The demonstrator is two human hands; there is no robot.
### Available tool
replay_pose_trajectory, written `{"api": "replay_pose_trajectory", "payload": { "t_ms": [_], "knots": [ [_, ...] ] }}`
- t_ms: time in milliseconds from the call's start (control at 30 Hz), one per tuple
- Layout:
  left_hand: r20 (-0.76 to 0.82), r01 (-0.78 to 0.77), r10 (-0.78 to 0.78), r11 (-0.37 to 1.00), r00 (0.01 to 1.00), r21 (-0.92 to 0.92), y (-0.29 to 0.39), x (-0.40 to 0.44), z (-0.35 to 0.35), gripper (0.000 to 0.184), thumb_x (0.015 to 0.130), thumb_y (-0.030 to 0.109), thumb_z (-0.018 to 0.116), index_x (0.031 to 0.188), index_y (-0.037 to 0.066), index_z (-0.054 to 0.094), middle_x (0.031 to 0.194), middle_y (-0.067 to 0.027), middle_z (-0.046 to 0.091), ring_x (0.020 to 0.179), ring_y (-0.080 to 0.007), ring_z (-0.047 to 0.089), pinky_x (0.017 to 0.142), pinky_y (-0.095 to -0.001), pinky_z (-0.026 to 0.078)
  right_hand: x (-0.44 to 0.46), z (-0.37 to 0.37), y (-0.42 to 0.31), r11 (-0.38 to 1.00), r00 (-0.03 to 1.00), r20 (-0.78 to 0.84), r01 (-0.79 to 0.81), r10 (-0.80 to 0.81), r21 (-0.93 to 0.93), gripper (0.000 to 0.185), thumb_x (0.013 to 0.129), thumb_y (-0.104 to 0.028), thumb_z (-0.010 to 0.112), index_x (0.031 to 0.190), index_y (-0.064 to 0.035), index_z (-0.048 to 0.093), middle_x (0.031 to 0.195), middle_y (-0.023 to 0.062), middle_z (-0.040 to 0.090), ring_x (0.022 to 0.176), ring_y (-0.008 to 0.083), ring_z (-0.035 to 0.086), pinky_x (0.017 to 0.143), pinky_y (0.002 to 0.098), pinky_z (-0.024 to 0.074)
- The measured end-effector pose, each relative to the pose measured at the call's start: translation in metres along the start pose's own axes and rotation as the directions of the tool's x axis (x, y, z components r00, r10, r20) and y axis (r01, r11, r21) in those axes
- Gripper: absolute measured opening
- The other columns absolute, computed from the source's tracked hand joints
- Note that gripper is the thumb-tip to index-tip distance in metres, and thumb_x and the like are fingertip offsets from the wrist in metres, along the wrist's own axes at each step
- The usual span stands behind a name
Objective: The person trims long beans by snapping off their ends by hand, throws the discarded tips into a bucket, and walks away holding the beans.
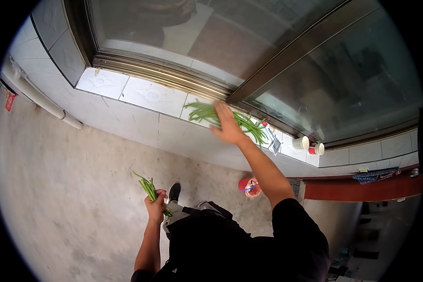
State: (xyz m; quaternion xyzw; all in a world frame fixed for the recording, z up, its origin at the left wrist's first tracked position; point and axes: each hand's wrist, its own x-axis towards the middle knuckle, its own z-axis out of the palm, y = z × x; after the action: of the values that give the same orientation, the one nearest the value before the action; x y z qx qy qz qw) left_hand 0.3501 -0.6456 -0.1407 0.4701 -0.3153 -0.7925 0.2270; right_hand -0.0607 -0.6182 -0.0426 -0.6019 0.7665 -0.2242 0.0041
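A bunch of long, thin green vegetable stalks (148,188) is held in my left hand (156,205), low and to the left of my body. Its fingers are wrapped round the bunch, and short ends stick out below. My right hand (226,126) reaches forward onto the tiled window ledge, over a loose pile of the same green stalks (202,112). Its fingers are stretched out and slightly blurred, with the thumb apart. Stalks show on both sides of this hand; those beneath are hidden.
Right of the pile lie a silvery packet (274,145) and two paper cups (301,143). Behind the ledge (148,95) is a sliding window (263,70). On the floor stands a red bin (250,187) with a liner. A white pipe (44,99) runs along the left wall.
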Motion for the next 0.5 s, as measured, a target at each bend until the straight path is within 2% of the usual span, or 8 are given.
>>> {"api": "replay_pose_trajectory", "payload": {
  "t_ms": [133,200,333,400,433,500],
  "knots": [
    [0.014,0.007,-0.007,1.000,1.000,0.009,-0.005,0.004,-0.002,0.006,0.091,0.005,0.066,0.093,-0.001,0.069,0.072,-0.0040,0.065,0.044,-0.0029,0.040,0.040,-0.0213,0.025,0.006,-0.021,0.001,1.000,0.997,0.073,-0.013,0.014,-0.013,0.078,0.076,-0.021,0.074,0.143,0.0022,0.041,0.145,0.0225,0.043,0.139,0.0381,0.035,0.116,0.0442,0.0308],
    [0.008,0.000,0.000,1.000,1.000,0.027,-0.001,0.005,0.001,0.006,0.091,0.005,0.067,0.093,0.000,0.069,0.071,-0.0037,0.065,0.044,-0.0032,0.040,0.040,-0.0216,0.026,0.011,-0.040,-0.006,0.997,0.976,0.214,-0.011,0.028,-0.080,0.071,0.077,-0.017,0.073,0.139,0.0011,0.045,0.142,0.0199,0.047,0.134,0.0358,0.041,0.113,0.0432,0.0360],
    [0.043,-0.005,0.003,0.998,0.999,0.062,-0.005,0.013,0.003,0.006,0.090,0.005,0.067,0.092,0.000,0.069,0.070,-0.0030,0.065,0.044,-0.0034,0.040,0.040,-0.0220,0.026,0.016,-0.043,0.012,0.993,0.966,0.255,-0.001,0.032,-0.121,0.060,0.076,-0.012,0.071,0.132,0.0005,0.052,0.133,0.0174,0.053,0.126,0.0343,0.048,0.107,0.0426,0.0415],
    [0.060,0.004,-0.009,0.997,0.998,0.076,-0.004,0.016,0.006,0.006,0.090,0.004,0.067,0.091,-0.001,0.069,0.070,-0.0025,0.065,0.044,-0.0034,0.040,0.040,-0.0221,0.026,0.022,-0.038,0.016,0.991,0.960,0.276,0.001,0.037,-0.137,0.045,0.076,-0.006,0.067,0.119,0.0018,0.056,0.120,0.0205,0.059,0.117,0.0377,0.054,0.100,0.0436,0.0458],
    [0.067,0.003,-0.009,0.997,0.998,0.082,-0.004,0.017,0.008,0.006,0.090,0.004,0.067,0.091,-0.001,0.069,0.070,-0.0025,0.065,0.044,-0.0034,0.040,0.040,-0.0221,0.026,0.023,-0.033,0.019,0.990,0.962,0.270,-0.006,0.044,-0.140,0.045,0.076,-0.006,0.067,0.119,0.0018,0.056,0.120,0.0205,0.059,0.117,0.0377,0.054,0.100,0.0436,0.0458],
    [0.083,0.018,-0.023,0.998,0.996,0.060,-0.004,0.018,0.010,0.006,0.090,0.004,0.066,0.092,0.000,0.069,0.070,-0.0025,0.064,0.045,-0.0034,0.040,0.041,-0.0219,0.026,0.025,-0.024,0.022,0.973,0.965,0.252,-0.009,0.068,-0.229,0.028,0.075,-0.003,0.063,0.102,0.0033,0.058,0.106,0.0210,0.062,0.107,0.0380,0.058,0.094,0.0462,0.0480]
  ]
}}
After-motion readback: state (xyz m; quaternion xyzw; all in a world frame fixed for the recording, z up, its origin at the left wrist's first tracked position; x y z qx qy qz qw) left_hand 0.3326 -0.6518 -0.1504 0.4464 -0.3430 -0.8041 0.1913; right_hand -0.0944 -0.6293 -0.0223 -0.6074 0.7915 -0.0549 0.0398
